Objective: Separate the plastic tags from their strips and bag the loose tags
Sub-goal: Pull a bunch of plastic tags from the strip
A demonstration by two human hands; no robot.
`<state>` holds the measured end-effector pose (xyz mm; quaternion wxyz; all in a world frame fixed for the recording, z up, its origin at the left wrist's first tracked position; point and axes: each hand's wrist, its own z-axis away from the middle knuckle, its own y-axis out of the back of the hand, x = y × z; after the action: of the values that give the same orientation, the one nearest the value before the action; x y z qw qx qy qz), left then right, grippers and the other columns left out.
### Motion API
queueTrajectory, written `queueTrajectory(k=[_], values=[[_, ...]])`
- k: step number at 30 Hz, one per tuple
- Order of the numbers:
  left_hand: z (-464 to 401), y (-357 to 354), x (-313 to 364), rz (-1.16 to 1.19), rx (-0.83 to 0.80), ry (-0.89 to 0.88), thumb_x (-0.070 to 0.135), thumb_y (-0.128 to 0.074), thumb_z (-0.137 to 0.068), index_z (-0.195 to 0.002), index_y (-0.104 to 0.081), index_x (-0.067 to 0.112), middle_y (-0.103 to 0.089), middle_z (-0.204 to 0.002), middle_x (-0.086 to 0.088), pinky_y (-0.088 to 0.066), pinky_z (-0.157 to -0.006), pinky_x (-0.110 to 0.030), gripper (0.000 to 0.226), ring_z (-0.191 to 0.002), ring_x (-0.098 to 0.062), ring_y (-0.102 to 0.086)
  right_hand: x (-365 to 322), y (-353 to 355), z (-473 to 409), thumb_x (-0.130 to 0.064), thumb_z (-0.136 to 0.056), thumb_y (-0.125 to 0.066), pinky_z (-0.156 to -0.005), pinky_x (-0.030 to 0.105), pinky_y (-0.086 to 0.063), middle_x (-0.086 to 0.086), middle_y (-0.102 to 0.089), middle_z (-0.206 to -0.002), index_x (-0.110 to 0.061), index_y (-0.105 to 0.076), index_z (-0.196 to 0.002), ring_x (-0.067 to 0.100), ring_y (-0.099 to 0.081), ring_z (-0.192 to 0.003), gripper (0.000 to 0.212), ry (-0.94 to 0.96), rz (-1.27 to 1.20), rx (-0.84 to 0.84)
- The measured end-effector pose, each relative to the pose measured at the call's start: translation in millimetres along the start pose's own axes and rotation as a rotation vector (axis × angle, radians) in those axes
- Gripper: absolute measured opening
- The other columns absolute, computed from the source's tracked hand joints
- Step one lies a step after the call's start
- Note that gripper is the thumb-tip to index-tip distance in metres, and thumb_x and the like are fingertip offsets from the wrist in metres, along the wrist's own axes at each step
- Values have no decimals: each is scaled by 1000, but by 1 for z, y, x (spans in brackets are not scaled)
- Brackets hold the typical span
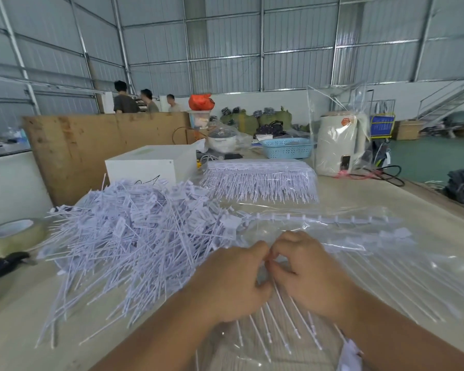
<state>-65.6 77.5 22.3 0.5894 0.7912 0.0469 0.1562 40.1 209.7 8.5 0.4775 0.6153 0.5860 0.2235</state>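
A big heap of loose white plastic tags (pixel 134 234) covers the left half of the table. My left hand (pixel 233 282) and my right hand (pixel 306 271) meet in front of it, both pinched on a strip of tags (pixel 281 328) whose thin tails hang down below my fingers. Bare strips (pixel 322 219) with their tags gone lie just beyond my hands on clear plastic bags (pixel 402 266). A wrapped bundle of unseparated tag strips (pixel 260 180) lies further back at the centre.
A roll of tape (pixel 14 235) and a black tool (pixel 3 265) sit at the left edge. Behind the heap stand a white box (pixel 150 164), a blue basket (pixel 288 148) and a bagged white appliance (pixel 339 144). Several people stand far back.
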Motion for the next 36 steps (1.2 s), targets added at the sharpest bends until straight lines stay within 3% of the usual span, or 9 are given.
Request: queueTrajectory(k=[3,7,11,17,22,25,30,33,36], values=[[0,-3,-13,24,-96,39,47,-54,-86,-116,-51,33,-64,-92,7,-50,-75,-32,33,-87,-17,-60,2,9,4,-33,-91,-56,-93,33,-41,-5,-58,-99,-19,-67,-99,16,-53,-100,19,-61,-40,-141],[-2,-8,-21,16,-94,19,49,-53,-86,-109,-60,29,-62,-90,9,-40,-67,-25,31,-83,-13,-57,-6,16,15,-53,-95,-42,-97,35,-35,-7,-45,-104,-26,-53,-104,17,-42,-106,31,-83,129,-307],[-3,-12,-19,4,-86,-15,48,-52,-88,-107,-59,31,-64,-92,9,-38,-68,-25,27,-86,-12,-57,-14,6,36,-58,-93,-31,-104,34,-26,-9,-44,-121,-28,-50,-124,17,-40,-115,47,-18,261,-129],[-2,-11,-16,39,-90,-38,43,-50,-90,-109,-61,27,-64,-91,6,-37,-67,-25,26,-83,-15,-58,-16,-3,26,-40,-87,-45,-87,39,-46,-3,-59,-94,-17,-67,-91,22,-58,-89,33,6,150,186],[-1,-10,-16,40,-84,-44,43,-50,-91,-113,-60,26,-66,-96,5,-38,-71,-25,30,-88,-16,-61,-5,-10,0,-40,-95,-43,-97,32,-30,-7,-54,-107,-22,-63,-104,18,-49,-106,28,-67,172,138],[-2,-10,-18,61,-80,-32,43,-51,-90,-113,-60,27,-66,-95,5,-38,-70,-25,30,-88,-15,-61,-8,-3,-9,-41,-95,-46,-95,33,-32,-8,-56,-101,-23,-63,-98,16,-49,-103,25,-95,102,169],[-6,-17,-15,-12,13,54,33,-44,-91,-93,-56,23,-56,-94,3,-43,-72,-29,16,-91,-20,-56,-13,5,7,-45,-94,-45,-89,31,-36,-4,-53,-101,-23,-62,-101,18,-47,-102,29,-2,178,-81],[-9,-21,-12,-103,49,77,30,-42,-92,-99,-60,18,-54,-103,-1,-44,-81,-31,22,-101,-20,-52,-17,-1,20,-41,-89,-48,-75,34,-38,-2,-55,-84,-21,-63,-81,20,-54,-86,26,51,283,-2],[-8,-21,-8,-110,47,96,30,-43,-92,-106,-62,21,-55,-106,0,-46,-79,-32,25,-102,-21,-55,-10,-2,17,-34,-87,-43,-71,35,-40,0,-55,-74,-16,-61,-71,24,-56,-75,30,-16,213,116]])
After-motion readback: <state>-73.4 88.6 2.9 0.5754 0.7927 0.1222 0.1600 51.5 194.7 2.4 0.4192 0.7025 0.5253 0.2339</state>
